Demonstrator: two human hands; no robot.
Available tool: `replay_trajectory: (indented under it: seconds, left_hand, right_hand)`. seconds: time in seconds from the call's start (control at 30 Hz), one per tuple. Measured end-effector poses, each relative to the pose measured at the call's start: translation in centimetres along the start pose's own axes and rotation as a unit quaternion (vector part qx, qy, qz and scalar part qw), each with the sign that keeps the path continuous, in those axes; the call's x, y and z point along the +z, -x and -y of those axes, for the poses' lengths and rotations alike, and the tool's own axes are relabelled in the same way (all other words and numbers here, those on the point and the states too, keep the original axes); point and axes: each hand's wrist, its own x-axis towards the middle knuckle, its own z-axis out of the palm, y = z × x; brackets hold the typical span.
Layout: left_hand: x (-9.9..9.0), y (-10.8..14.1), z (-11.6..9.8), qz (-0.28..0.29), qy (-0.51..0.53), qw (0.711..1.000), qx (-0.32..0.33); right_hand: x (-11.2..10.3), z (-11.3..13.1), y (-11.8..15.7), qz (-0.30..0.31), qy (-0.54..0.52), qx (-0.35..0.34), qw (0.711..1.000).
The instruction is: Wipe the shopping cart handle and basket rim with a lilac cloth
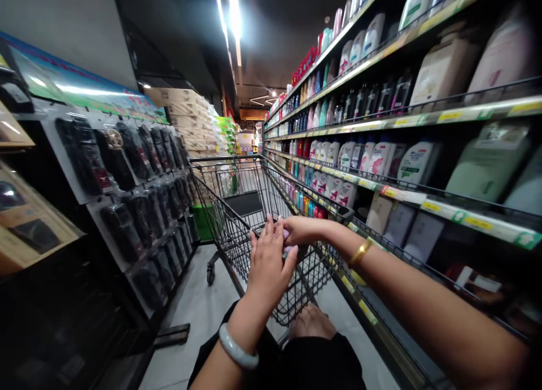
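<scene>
My left hand [269, 263], with a pale bangle [238, 347] on its wrist, reaches over the near end of a dark wire shopping cart [199, 181]. Its fingers are stretched out, and the tips lie close to my right hand [301, 230]. The right hand comes in from the right, with a gold bracelet [359, 251] on the wrist. Its fingers are bent around or against something small and lilac [287, 233], mostly covered by the two hands, too little shown to name. Inside the cart's wire frame is a dark panel [243, 204].
Shelves of shampoo bottles [417, 163] run along the right, close to the cart. On the left, a rack holds packaged dark goods [122, 229]. Stacked packs [186, 119] stand farther up the aisle. A metal rack foot [171, 334] juts onto the grey floor [186, 291].
</scene>
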Motion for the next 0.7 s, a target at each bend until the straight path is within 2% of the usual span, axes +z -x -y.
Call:
replay_trajectory:
  seconds: [0.07, 0.17, 0.3, 0.5, 0.57, 0.63, 0.7]
  left_hand:
    - [-0.3, -0.1, -0.1, 0.018, 0.003, 1.000, 0.001]
    - [-0.5, -0.2, -0.3, 0.027, 0.012, 1.000, -0.011]
    - [-0.7, -0.3, 0.0, 0.015, 0.028, 0.999, -0.026]
    - [-1.4, -0.6, 1.1, -0.009, 0.049, 0.997, -0.065]
    - [-1.6, -0.7, 1.6, -0.012, 0.055, 0.996, -0.073]
    - [-1.7, -0.6, 2.0, -0.018, 0.063, 0.995, -0.075]
    - [-1.7, -0.5, 2.3, -0.032, 0.076, 0.994, -0.074]
  right_hand:
    - [-0.5, -0.9, -0.4, 0.041, 0.070, 0.049, 0.996]
    - [-0.1, -1.9, -1.1, 0.038, 0.058, 0.081, 0.994]
    - [1.3, -1.9, -1.4, -0.037, 0.034, 0.064, 0.997]
    - [2.3, -0.2, -1.0, -0.158, 0.012, 0.045, 0.986]
    - [2.2, 0.4, -0.8, -0.146, -0.014, 0.026, 0.989]
    - [2.0, 0.8, -0.6, -0.090, -0.097, -0.013, 0.991]
    - [1.7, 1.0, -0.5, -0.033, -0.196, -0.045, 0.979]
